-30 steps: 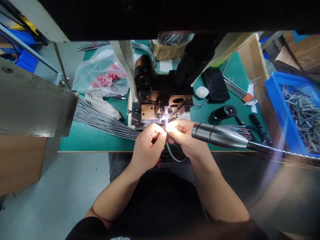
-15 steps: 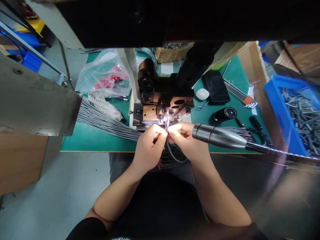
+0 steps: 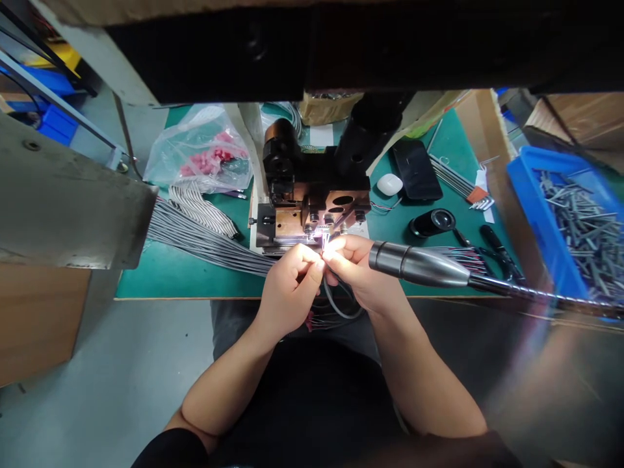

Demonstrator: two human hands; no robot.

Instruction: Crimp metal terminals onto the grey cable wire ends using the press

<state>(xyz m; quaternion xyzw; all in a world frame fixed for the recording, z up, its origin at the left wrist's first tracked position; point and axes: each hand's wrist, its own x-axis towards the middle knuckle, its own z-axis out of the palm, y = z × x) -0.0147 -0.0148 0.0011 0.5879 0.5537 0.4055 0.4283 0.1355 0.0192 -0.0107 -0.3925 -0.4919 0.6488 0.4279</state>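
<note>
My left hand (image 3: pixel 291 286) pinches the end of a grey cable (image 3: pixel 334 304) between thumb and forefinger. From the other side my right hand (image 3: pixel 359 268) grips the same end, its fingertips almost meeting the left ones. Thin wires at the cable's tip point up into the brightly lit lower front of a crimping machine (image 3: pixel 336 185). The exact contact between wires and machine is lost in the glare. Below my hands the cable loops down toward my lap. A metal lamp (image 3: pixel 424 264) on a flexible neck reaches in from the right, over my right wrist.
Grey cables (image 3: pixel 205 237) lie bundled on the green table (image 3: pixel 195 276) at left, near a plastic bag (image 3: pixel 199 153) of pink-red pieces. To the right are a black cylinder (image 3: pixel 432 222), hex keys (image 3: pixel 458 179) and a blue bin (image 3: pixel 541 214) of small grey pieces.
The view has shifted slightly. Both hands keep their pinch on the cable end, with only slight finger movement at the machine's front.
</note>
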